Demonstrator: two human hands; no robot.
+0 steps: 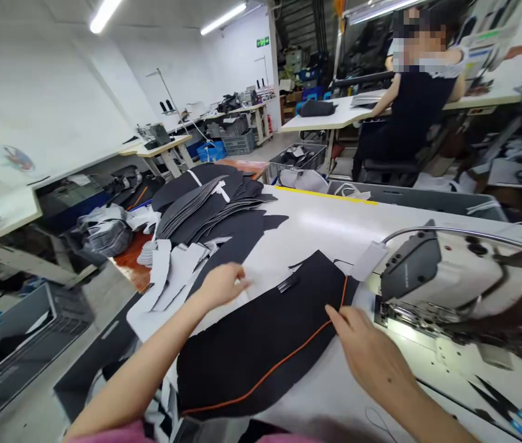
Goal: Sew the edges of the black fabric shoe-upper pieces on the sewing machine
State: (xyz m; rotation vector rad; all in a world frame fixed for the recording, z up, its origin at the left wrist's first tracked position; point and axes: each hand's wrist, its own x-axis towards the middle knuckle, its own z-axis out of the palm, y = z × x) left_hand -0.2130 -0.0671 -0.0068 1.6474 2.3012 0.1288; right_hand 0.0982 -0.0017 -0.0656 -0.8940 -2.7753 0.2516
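Observation:
A large black fabric panel [242, 351] with an orange cord or piping line along its curved side lies across the white table in front of me. My right hand [372, 351] grips the panel's right edge, close to the orange line. Over the panel's far left edge is my left hand [224, 285], fingers loosely curled and thumb apart, with nothing visible in it. A sewing machine [455, 289] stands to the right of the panel. Scissors with blue handles [510, 406] lie at the lower right, near the machine bed.
Stacked dark cut pieces [210, 203] tied with white strips lie at the table's far left, with pale strips [173, 271] beside them. Grey crates [25, 338] stand on the floor at left. A co-worker [422, 98] sits at another table behind.

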